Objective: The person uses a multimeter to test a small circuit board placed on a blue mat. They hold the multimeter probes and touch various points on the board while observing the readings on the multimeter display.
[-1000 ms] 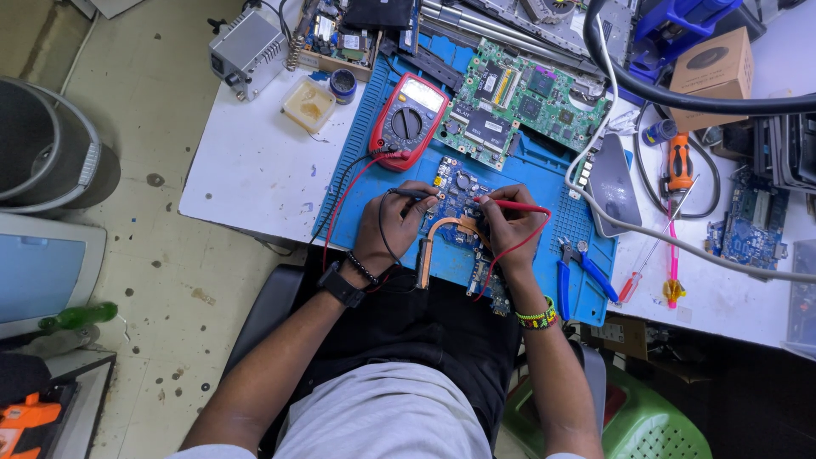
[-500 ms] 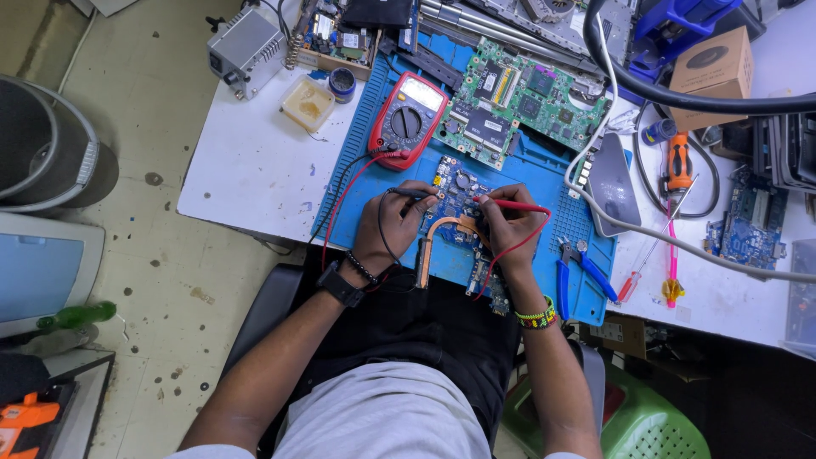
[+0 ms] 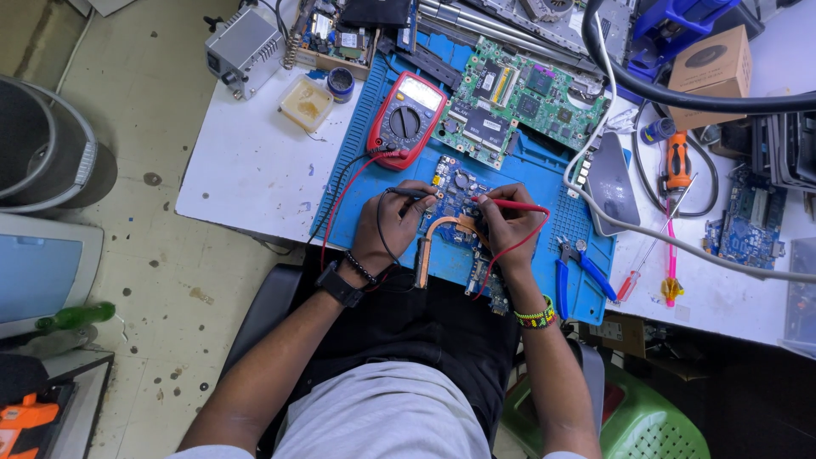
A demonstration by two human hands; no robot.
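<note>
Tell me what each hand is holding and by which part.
The left hand pinches the black test probe along its handle; the right hand grips the red test probe near its front end, tips on the blue circuit board.

lighting: bright, even, diffuse overhead light across the white table [image 3: 255,170] and blue mat [image 3: 527,170], with only soft, short shadows under the left hand [image 3: 387,225] and right hand [image 3: 501,225]; the lower right corner beneath the table falls into deep shadow. picture quality: centre sharp, circuit detail legible, mild glare on the pale tabletop, slight wide-angle bending of lines toward the edges, and a large dark hose [image 3: 680,93] close to the lens rendered soft.
</note>
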